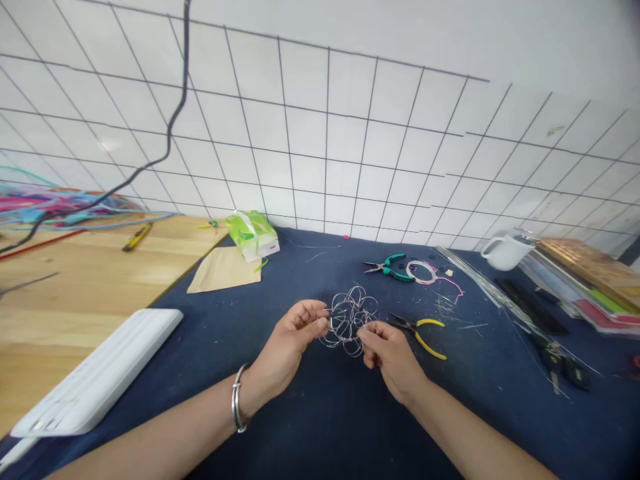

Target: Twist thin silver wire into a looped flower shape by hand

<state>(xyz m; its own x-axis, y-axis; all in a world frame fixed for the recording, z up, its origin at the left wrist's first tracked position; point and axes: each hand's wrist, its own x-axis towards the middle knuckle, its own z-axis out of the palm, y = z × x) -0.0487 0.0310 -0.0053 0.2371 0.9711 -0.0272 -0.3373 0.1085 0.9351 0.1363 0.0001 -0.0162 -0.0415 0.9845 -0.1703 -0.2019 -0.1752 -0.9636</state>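
Observation:
A piece of thin silvery wire bent into several round loops, like a wire flower (349,319), is held up between my two hands over the dark blue cloth. My left hand (295,337) pinches its left edge between thumb and fingers; a bangle circles that wrist. On the lower right side of the loops, my right hand (387,350) pinches the wire too. Just beyond the right hand lie yellow-handled pliers (423,333), apart from the fingers. The exact spots where the fingertips press the wire are partly hidden.
Green-handled pliers (393,268) and a ring-shaped coil (421,272) lie farther back. Wire scraps (445,305) scatter at right. A white power strip (100,373) stands left, a tissue pack (253,235) behind. A white mug (507,250) and stacked books (600,280) sit far right.

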